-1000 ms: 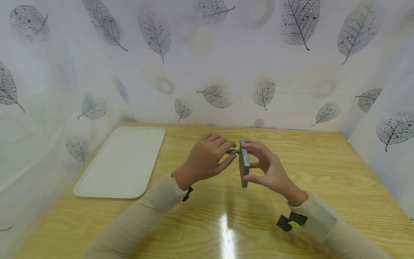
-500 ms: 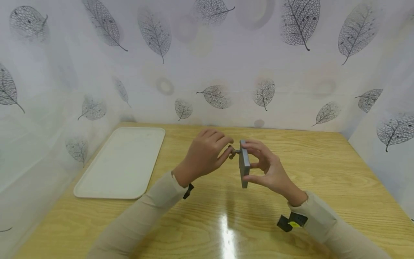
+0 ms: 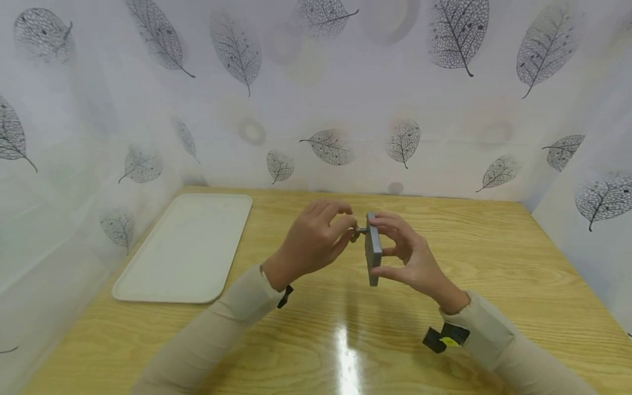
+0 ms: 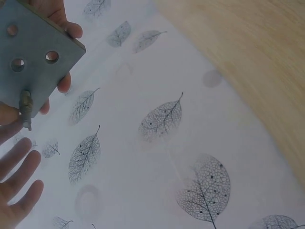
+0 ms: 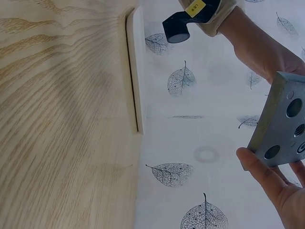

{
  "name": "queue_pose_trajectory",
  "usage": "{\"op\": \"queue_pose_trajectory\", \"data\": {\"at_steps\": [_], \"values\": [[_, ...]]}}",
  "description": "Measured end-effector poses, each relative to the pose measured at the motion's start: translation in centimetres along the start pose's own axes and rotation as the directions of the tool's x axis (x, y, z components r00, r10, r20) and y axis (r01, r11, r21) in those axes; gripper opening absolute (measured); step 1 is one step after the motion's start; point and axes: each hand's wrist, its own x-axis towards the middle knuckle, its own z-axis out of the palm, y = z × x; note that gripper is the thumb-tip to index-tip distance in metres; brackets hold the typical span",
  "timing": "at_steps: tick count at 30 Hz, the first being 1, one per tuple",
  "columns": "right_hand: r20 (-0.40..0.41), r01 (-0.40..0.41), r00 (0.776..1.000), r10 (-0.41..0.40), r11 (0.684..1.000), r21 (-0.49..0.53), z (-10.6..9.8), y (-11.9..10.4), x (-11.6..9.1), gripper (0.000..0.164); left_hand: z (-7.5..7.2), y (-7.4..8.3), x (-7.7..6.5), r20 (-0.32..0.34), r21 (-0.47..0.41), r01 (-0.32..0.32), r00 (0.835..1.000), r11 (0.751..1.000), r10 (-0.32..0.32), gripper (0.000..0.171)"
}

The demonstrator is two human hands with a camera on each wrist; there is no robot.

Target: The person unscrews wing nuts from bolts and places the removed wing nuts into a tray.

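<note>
My right hand (image 3: 415, 263) holds a thick grey metal plate (image 3: 373, 255) upright above the table, thumb at the lower edge and fingers along the upper one. Several round holes pierce the plate, and in the right wrist view one of them shows threads. A wing bolt (image 4: 26, 105) sticks out of the plate's left face near a corner. My left hand (image 3: 313, 233) pinches its outer end between thumb and forefinger, partly hiding the wings. The other left fingers are spread away from it in the left wrist view.
A white rectangular tray (image 3: 182, 249) lies on the left of the wood-grain table (image 3: 494, 263). A pale curtain (image 3: 316, 82) with a leaf print encloses the back and sides. Both wrists carry small black cameras, the right one (image 3: 444, 337) with a yellow tag.
My left thumb and forefinger loosened from the wing bolt half a second ago and now pinch it again. The right hand and the plate stay in place.
</note>
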Motion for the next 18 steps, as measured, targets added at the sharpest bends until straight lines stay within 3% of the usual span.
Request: {"op": "queue_pose_trajectory", "data": {"at_steps": [12, 18], "values": [[0.006, 0.006, 1.000, -0.006, 1.000, -0.012, -0.03, 0.01, -0.03, 0.069, 0.26, -0.27, -0.77, 0.109, -0.014, 0.019, 0.994, 1.000, -0.017, 0.022], [-0.006, -0.050, 0.999, 0.050, 0.998, -0.023, -0.08, 0.05, -0.24, 0.069, 0.34, -0.31, -0.65, 0.114, 0.016, 0.033, 0.993, 0.999, -0.035, 0.019]]}}
